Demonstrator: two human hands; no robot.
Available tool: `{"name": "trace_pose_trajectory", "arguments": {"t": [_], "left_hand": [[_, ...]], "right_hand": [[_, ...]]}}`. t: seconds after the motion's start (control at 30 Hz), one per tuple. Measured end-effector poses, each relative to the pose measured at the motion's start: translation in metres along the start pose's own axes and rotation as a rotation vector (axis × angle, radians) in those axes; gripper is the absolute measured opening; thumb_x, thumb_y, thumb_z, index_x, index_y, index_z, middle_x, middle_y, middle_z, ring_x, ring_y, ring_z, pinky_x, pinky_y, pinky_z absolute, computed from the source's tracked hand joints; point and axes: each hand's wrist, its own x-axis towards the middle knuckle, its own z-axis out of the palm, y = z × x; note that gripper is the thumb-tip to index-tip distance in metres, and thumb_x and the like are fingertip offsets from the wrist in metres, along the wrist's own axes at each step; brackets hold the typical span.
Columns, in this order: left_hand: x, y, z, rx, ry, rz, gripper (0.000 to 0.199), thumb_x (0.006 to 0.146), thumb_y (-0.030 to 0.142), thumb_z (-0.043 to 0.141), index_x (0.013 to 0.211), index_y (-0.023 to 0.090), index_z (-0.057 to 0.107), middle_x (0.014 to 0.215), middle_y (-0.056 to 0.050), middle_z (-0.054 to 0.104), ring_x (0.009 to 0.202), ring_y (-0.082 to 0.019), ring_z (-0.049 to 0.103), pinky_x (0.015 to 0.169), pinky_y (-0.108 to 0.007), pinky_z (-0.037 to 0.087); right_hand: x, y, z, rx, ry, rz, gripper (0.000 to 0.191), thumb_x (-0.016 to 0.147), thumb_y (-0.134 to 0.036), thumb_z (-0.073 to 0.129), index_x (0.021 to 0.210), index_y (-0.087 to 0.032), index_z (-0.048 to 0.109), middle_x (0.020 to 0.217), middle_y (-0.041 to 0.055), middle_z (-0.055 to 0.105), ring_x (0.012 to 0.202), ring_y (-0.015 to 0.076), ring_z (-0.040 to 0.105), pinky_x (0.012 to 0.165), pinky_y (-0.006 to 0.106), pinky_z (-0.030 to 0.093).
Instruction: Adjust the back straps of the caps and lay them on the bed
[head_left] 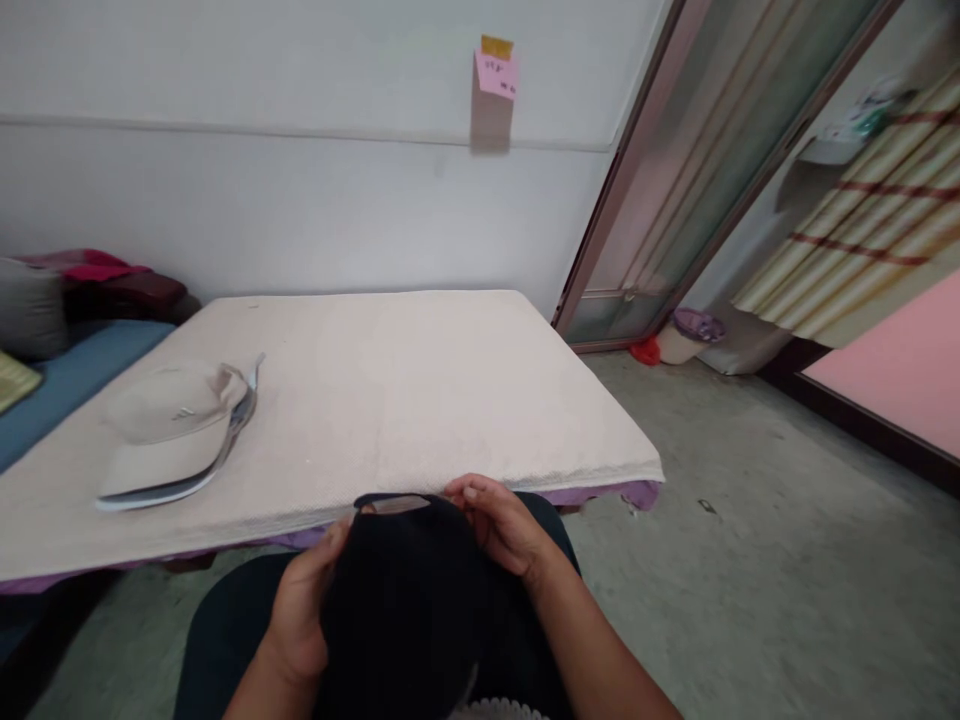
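A black cap (409,600) is held over my lap, with the opening at its back strap turned away from me. My left hand (304,600) grips its left edge, thumb along the side and the other fingers mostly hidden behind the fabric. At the cap's upper right, my right hand (499,520) pinches the edge near the strap with bent fingers. On the table to the left lies a light beige cap (172,410), stacked on at least one other cap whose grey-white brim (161,495) shows underneath.
A low table with a cream cover (420,390) stands before my knees, a purple cloth (637,495) showing under its edge. Cushions (30,305) lie at the left. A pink note (495,75) hangs on the wall. A bin (682,335) stands by the sliding door on the concrete floor (780,560).
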Motion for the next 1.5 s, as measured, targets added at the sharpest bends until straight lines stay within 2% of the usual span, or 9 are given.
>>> {"name": "trace_pose_trajectory", "arguments": {"t": [0.3,0.43,0.7,0.83,0.97,1.13,1.27,1.37,1.5], "left_hand": [[0.039,0.031,0.011,0.002,0.001,0.105,0.045,0.091,0.018,0.038,0.067,0.017,0.077,0.069,-0.005,0.078,0.072,-0.020,0.074,0.098,-0.036,0.046],[0.061,0.041,0.016,-0.010,-0.006,0.159,0.046,0.093,0.019,0.035,0.077,0.020,0.077,0.073,-0.003,0.078,0.073,-0.016,0.074,0.101,-0.033,0.044],[0.074,0.002,0.014,-0.026,0.000,0.064,0.051,0.095,0.040,0.031,0.092,0.018,0.077,0.089,-0.006,0.079,0.103,-0.023,0.067,0.103,-0.036,0.042],[0.075,-0.017,0.009,-0.035,0.091,0.007,0.043,0.093,0.021,0.035,0.087,0.017,0.077,0.084,-0.006,0.079,0.101,-0.023,0.068,0.103,-0.038,0.042],[0.084,-0.011,-0.002,-0.020,0.124,0.026,0.038,0.090,0.016,0.041,0.082,0.016,0.078,0.082,-0.007,0.079,0.094,-0.026,0.071,0.099,-0.042,0.046],[0.093,-0.001,-0.011,0.065,0.182,-0.027,0.036,0.088,0.014,0.045,0.074,0.015,0.078,0.077,-0.009,0.078,0.076,-0.026,0.074,0.088,-0.042,0.054],[0.101,-0.002,-0.005,0.069,0.225,0.049,0.037,0.089,0.009,0.044,0.073,0.017,0.076,0.073,-0.003,0.078,0.066,-0.017,0.073,0.071,-0.026,0.058],[0.116,-0.002,-0.007,0.160,0.175,0.048,0.030,0.089,0.015,0.045,0.081,0.018,0.074,0.077,-0.004,0.078,0.070,-0.018,0.072,0.073,-0.029,0.057],[0.148,0.000,-0.020,0.520,0.291,0.202,0.018,0.086,0.022,0.052,0.090,0.014,0.068,0.087,-0.010,0.076,0.079,-0.020,0.071,0.075,-0.032,0.055]], "right_hand": [[-0.041,0.065,-0.037,0.201,0.046,0.080,0.032,0.074,-0.045,0.070,0.093,-0.019,0.068,0.092,0.0050,0.072,0.085,0.0197,0.065,0.080,0.033,0.046],[-0.061,0.074,-0.048,0.295,0.008,0.061,0.038,0.061,-0.031,0.080,0.095,-0.020,0.067,0.092,0.0036,0.071,0.088,0.0207,0.066,0.082,0.034,0.047],[-0.050,0.045,-0.048,0.399,0.200,-0.171,0.035,0.063,-0.020,0.079,0.096,-0.023,0.067,0.092,0.0001,0.074,0.085,0.0169,0.067,0.081,0.029,0.049],[-0.044,0.040,-0.043,0.451,0.276,-0.179,0.032,0.069,-0.022,0.077,0.099,-0.022,0.067,0.098,0.0007,0.074,0.089,0.0165,0.067,0.087,0.030,0.048],[-0.051,0.050,-0.034,0.405,0.160,-0.134,0.046,0.073,-0.033,0.074,0.116,-0.022,0.062,0.117,0.0073,0.068,0.105,0.0222,0.063,0.093,0.035,0.046],[-0.051,0.059,-0.035,0.304,0.125,-0.142,0.049,0.064,-0.034,0.079,0.109,-0.020,0.065,0.089,0.0050,0.072,0.070,0.0178,0.066,0.059,0.027,0.050],[-0.040,0.039,-0.043,0.296,0.209,-0.229,0.038,0.068,-0.029,0.077,0.103,-0.019,0.067,0.097,0.0066,0.072,0.082,0.0195,0.066,0.070,0.029,0.050],[-0.031,0.019,-0.050,0.257,0.240,-0.278,0.032,0.072,-0.026,0.075,0.102,-0.018,0.067,0.099,0.0075,0.072,0.087,0.0209,0.066,0.077,0.032,0.050],[-0.012,-0.005,-0.071,0.228,0.312,-0.341,0.030,0.072,-0.023,0.075,0.100,-0.018,0.067,0.099,0.0066,0.073,0.085,0.0200,0.068,0.074,0.031,0.051]]}}
